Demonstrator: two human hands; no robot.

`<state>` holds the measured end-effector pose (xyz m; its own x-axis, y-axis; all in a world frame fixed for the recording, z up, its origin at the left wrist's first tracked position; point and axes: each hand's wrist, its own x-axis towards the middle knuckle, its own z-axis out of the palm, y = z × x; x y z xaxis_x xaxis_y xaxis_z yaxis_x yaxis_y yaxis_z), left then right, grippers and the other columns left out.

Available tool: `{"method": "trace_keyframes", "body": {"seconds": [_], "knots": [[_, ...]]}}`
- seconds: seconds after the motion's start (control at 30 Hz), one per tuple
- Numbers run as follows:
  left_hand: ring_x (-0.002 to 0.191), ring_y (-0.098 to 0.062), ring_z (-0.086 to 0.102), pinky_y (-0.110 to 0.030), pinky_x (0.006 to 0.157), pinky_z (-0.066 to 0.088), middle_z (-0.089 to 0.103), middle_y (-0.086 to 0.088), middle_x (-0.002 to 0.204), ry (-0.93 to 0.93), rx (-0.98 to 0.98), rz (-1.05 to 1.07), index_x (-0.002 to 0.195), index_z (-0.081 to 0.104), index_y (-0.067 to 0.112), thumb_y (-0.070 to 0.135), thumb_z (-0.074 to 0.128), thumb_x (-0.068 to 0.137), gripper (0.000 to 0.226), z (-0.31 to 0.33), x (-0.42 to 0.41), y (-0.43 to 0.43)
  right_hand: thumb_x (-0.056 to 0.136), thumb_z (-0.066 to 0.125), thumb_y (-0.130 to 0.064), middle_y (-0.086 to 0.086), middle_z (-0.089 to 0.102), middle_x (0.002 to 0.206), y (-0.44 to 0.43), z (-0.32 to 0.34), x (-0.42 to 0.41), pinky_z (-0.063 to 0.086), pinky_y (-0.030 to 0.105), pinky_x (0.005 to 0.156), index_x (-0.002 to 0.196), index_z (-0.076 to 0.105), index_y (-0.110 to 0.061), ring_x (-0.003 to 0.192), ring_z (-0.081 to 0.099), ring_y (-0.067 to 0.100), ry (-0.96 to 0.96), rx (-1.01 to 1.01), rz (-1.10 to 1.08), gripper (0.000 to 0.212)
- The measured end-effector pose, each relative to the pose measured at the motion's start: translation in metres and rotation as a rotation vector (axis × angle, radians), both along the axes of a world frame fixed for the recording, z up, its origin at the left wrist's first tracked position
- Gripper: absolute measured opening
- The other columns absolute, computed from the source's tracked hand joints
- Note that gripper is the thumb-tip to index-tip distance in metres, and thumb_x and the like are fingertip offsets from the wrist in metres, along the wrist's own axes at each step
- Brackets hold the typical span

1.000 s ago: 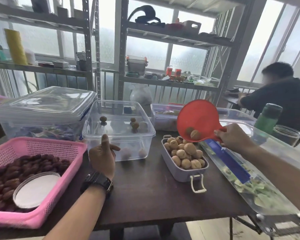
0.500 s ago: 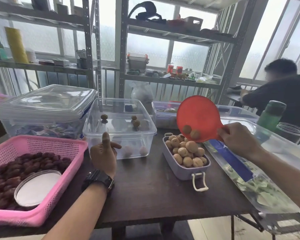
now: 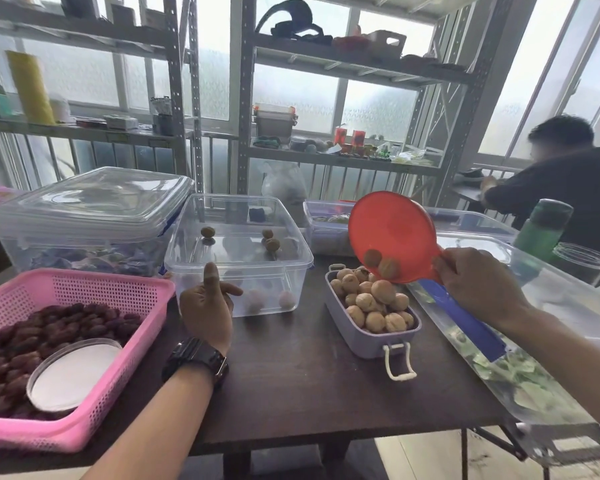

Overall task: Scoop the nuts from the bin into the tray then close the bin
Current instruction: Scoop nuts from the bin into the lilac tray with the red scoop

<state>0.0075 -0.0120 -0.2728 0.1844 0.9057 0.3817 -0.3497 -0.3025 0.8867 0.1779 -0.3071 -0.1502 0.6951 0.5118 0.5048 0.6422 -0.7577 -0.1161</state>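
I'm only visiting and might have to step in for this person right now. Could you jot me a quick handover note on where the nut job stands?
Hands: the right hand grips the handle of the red scoop, which is tipped over the tray with two nuts at its lip. The left hand holds nothing and sits by the front wall of the clear bin.
Done: the tray is heaped with nuts.
Left: tip these two out, scoop up the few nuts in the bin, then close the bin, which stands open.
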Motion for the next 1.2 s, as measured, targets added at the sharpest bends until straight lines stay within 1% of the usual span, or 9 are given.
{"method": "trace_keyframes", "body": {"seconds": [0.2, 0.4, 0.53, 0.7, 0.8, 0.87, 1.03, 1.13, 1.2], "knots": [[0.026, -0.006, 0.036, -0.021, 0.05, 0.029, 0.043, 0.005, 0.028, -0.012, 0.008, -0.008, 0.051, 0.066, 0.008, 0.043, 0.041, 0.103, 0.067, -0.001, 0.0, 0.001, 0.097, 0.044, -0.031, -0.001, 0.055, 0.063, 0.004, -0.003, -0.007, 0.036, 0.033, 0.06, 0.067, 0.058, -0.016, 0.067, 0.056, 0.031, -0.029, -0.044, -0.01, 0.036], [0.025, -0.006, 0.037, -0.02, 0.048, 0.03, 0.044, 0.006, 0.028, -0.009, 0.012, 0.01, 0.053, 0.067, 0.004, 0.04, 0.041, 0.104, 0.067, 0.0, 0.001, 0.0, 0.097, 0.045, -0.032, -0.006, 0.045, 0.055, 0.004, -0.003, -0.01, 0.037, 0.034, 0.06, 0.063, 0.049, -0.022, 0.059, 0.049, 0.029, -0.045, -0.062, -0.001, 0.036], [0.026, -0.007, 0.04, -0.014, 0.042, 0.032, 0.046, 0.005, 0.029, 0.011, 0.031, 0.04, 0.053, 0.067, 0.004, 0.037, 0.041, 0.105, 0.067, 0.001, 0.0, -0.001, 0.097, 0.043, -0.035, -0.004, 0.043, 0.055, 0.004, -0.003, -0.013, 0.041, 0.037, 0.06, 0.056, 0.035, -0.025, 0.059, 0.046, 0.03, -0.061, -0.069, -0.003, 0.043], [0.026, -0.007, 0.04, -0.015, 0.042, 0.032, 0.046, 0.006, 0.029, 0.012, 0.036, 0.046, 0.053, 0.067, 0.005, 0.037, 0.04, 0.105, 0.067, 0.001, 0.0, -0.001, 0.098, 0.043, -0.035, -0.01, 0.038, 0.052, 0.005, -0.003, -0.015, 0.037, 0.035, 0.058, 0.056, 0.033, -0.025, 0.057, 0.043, 0.029, -0.092, -0.075, -0.011, 0.044], [0.026, -0.007, 0.04, -0.012, 0.041, 0.031, 0.047, 0.005, 0.03, 0.004, 0.055, 0.029, 0.052, 0.066, 0.009, 0.038, 0.04, 0.105, 0.066, 0.0, -0.001, 0.0, 0.098, 0.043, -0.034, -0.012, 0.038, 0.051, 0.004, -0.002, -0.015, 0.034, 0.034, 0.057, 0.057, 0.035, -0.025, 0.055, 0.043, 0.027, -0.107, -0.067, -0.013, 0.043], [0.026, -0.006, 0.04, -0.012, 0.04, 0.03, 0.047, 0.003, 0.03, 0.002, 0.062, 0.022, 0.051, 0.065, 0.011, 0.039, 0.039, 0.105, 0.066, -0.001, -0.001, 0.002, 0.098, 0.042, -0.034, -0.011, 0.039, 0.052, 0.004, -0.002, -0.014, 0.033, 0.034, 0.058, 0.06, 0.041, -0.023, 0.056, 0.044, 0.028, -0.114, -0.06, -0.014, 0.039], [0.026, -0.006, 0.039, -0.012, 0.038, 0.03, 0.046, 0.002, 0.03, -0.001, 0.06, 0.005, 0.05, 0.065, 0.013, 0.04, 0.039, 0.105, 0.066, -0.002, -0.001, 0.002, 0.099, 0.039, -0.034, 0.0, 0.056, 0.059, 0.004, -0.002, -0.01, 0.037, 0.034, 0.058, 0.069, 0.055, -0.018, 0.059, 0.053, 0.03, -0.138, -0.037, -0.03, 0.037], [0.026, -0.006, 0.039, -0.011, 0.038, 0.03, 0.044, 0.003, 0.03, 0.006, 0.058, -0.001, 0.051, 0.065, 0.012, 0.039, 0.039, 0.105, 0.066, -0.001, -0.002, 0.002, 0.099, 0.039, -0.032, 0.002, 0.057, 0.062, 0.006, -0.002, -0.009, 0.036, 0.034, 0.058, 0.073, 0.059, -0.016, 0.06, 0.053, 0.03, -0.141, -0.022, -0.034, 0.037], [0.026, -0.005, 0.039, -0.012, 0.038, 0.031, 0.045, -0.007, 0.034, 0.01, 0.059, 0.004, 0.051, 0.065, 0.012, 0.038, 0.039, 0.105, 0.066, 0.0, -0.002, 0.001, 0.099, 0.04, -0.032, 0.003, 0.058, 0.063, 0.008, -0.002, -0.009, 0.035, 0.033, 0.059, 0.073, 0.059, -0.015, 0.058, 0.049, 0.029, -0.142, -0.014, -0.042, 0.036]]}}
